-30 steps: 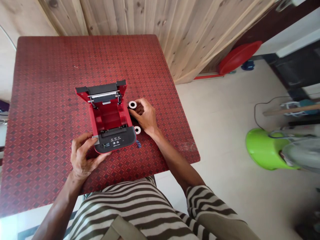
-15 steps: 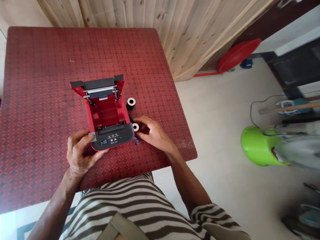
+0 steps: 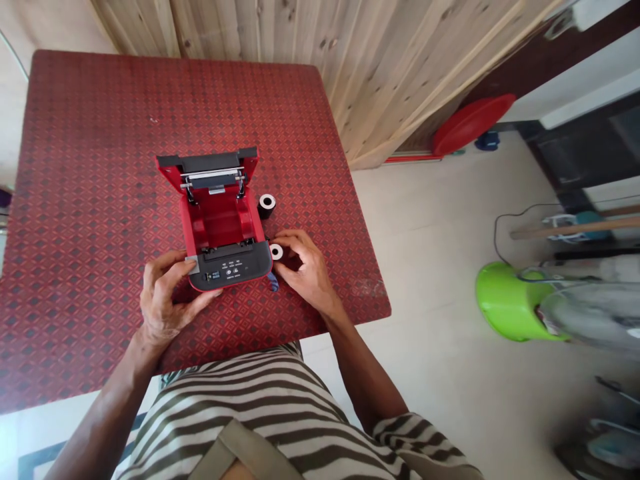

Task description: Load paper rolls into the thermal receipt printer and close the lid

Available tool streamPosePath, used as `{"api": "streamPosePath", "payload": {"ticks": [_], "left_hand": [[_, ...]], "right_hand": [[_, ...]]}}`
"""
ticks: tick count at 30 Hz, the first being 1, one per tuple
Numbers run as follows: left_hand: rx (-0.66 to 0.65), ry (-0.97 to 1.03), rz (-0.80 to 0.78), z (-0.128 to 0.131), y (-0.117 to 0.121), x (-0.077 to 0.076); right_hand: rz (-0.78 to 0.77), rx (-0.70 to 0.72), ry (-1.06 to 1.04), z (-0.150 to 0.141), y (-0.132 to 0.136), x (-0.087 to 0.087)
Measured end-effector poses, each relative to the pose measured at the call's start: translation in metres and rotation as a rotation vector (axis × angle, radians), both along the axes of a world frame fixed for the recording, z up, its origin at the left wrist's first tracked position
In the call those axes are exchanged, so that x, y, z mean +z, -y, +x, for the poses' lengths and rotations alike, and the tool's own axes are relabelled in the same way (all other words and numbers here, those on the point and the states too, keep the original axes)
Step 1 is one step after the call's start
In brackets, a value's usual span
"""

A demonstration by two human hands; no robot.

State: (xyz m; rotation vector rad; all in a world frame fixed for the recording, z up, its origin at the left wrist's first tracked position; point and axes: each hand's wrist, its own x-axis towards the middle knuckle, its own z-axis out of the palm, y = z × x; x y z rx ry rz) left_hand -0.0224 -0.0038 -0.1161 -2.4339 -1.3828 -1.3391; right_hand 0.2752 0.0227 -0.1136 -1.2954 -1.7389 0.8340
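Note:
A small red-and-black label printer (image 3: 235, 263) sits on the table with its lid (image 3: 215, 163) raised. Its red paper bay (image 3: 223, 223) is exposed, with no roll inside. My left hand (image 3: 167, 293) grips the front left corner, thumb at the front edge and fingers over a grey piece (image 3: 193, 265) there. Close against the printer's right side is a small paper roll (image 3: 277, 252) with a white end. My right hand (image 3: 307, 270) has its fingers and thumb curled around that roll. Just behind it stands a second roll (image 3: 267, 202), dark on the outside with a white end.
The table (image 3: 100, 133) has a red patterned cover. A blue twisted cord (image 3: 273, 281) lies by the printer's right front corner. Wooden panelling (image 3: 280, 33) rises beyond the table. To the right, a green bucket (image 3: 505, 303) and a red round basin (image 3: 473, 123) are on the floor.
The view has shifted slightly, so the table and printer appear a little farther right. Both hands keep nearly the same places at the printer and the roll.

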Motion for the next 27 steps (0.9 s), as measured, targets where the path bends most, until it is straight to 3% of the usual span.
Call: {"api": "streamPosePath", "payload": {"ticks": [5,8,10,13,16,21,27], "left_hand": [[0.011,0.022,-0.042,0.000,0.002,-0.001],[0.004,0.032,-0.031,0.001,0.002,0.000],[-0.001,0.029,-0.018,0.003,0.002,0.001],[0.005,0.020,-0.012,0.004,0.001,0.002],[0.014,0.011,-0.009,0.004,0.003,0.001],[0.029,0.014,-0.046,0.003,0.007,-0.006],[0.032,0.024,-0.071,0.002,0.008,-0.009]], "right_hand": [[-0.169,-0.063,-0.288,0.018,0.017,0.015],[-0.263,-0.045,-0.386,0.025,0.024,0.041],[-0.238,0.000,-0.350,0.023,0.021,0.065],[-0.068,0.153,-0.084,0.007,0.000,0.097],[0.149,0.326,0.292,-0.024,-0.031,0.112],[0.188,0.461,0.841,-0.083,-0.063,0.104],[0.103,0.512,0.997,-0.105,-0.078,0.102]]}}
